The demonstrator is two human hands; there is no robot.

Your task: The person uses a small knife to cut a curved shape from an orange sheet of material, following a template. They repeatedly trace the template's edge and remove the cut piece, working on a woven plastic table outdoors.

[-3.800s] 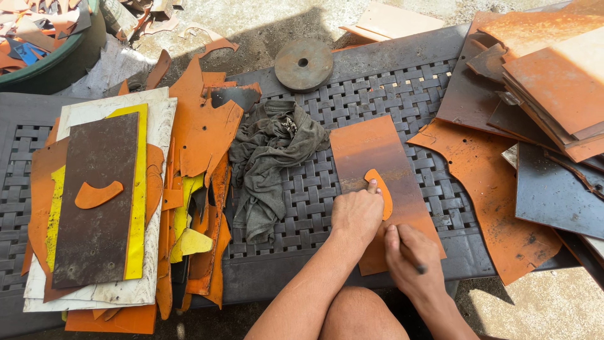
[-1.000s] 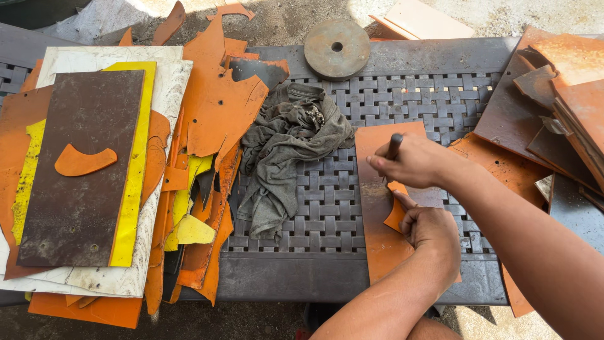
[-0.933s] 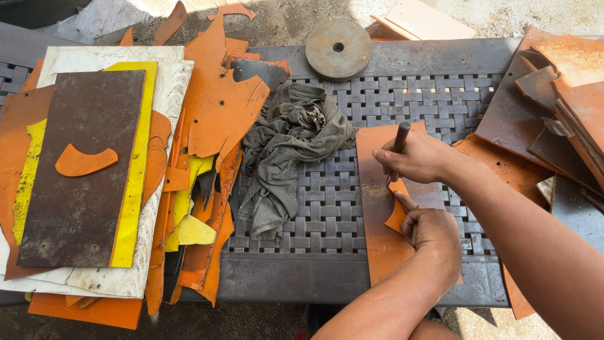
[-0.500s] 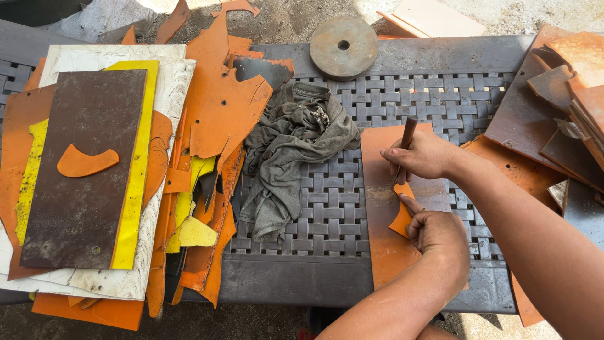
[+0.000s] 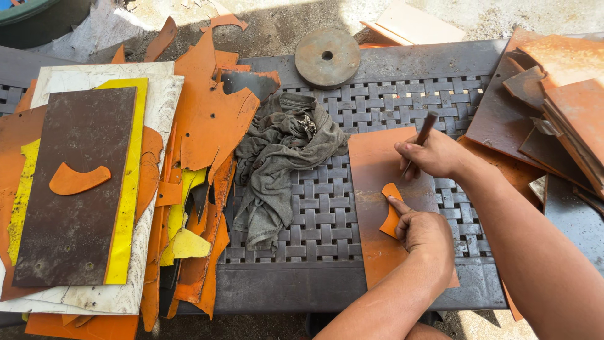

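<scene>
Nearest the camera, the left hand [image 5: 426, 234] rests on an orange sheet [image 5: 376, 208], its fingers [image 5: 397, 204] curled, with the forefinger stretched out to press a small curved orange template [image 5: 390, 217] flat against the sheet. Just beyond it, the right hand [image 5: 433, 155] has its fingers closed round a thin dark tool [image 5: 420, 138], held tilted with its lower tip down on the sheet close to the template's upper end. The sheet lies on a dark woven desk [image 5: 321, 214], with its near edge reaching the desk's front rim.

Left of the sheet, a crumpled grey rag [image 5: 280, 157] sits in the middle of the desk. Further left lie loose orange and yellow offcuts [image 5: 201, 164], and beyond them a stack of boards topped by a dark brown board [image 5: 72, 189] with a second orange curved piece [image 5: 77, 179] lying on it. To the right of the hands, rusty orange plates [image 5: 566, 94] are piled overlapping at the desk's edge.

At the far side of the desk, a round metal disc [image 5: 327, 58] with a hole in its centre lies flat, with bare ground behind it.
</scene>
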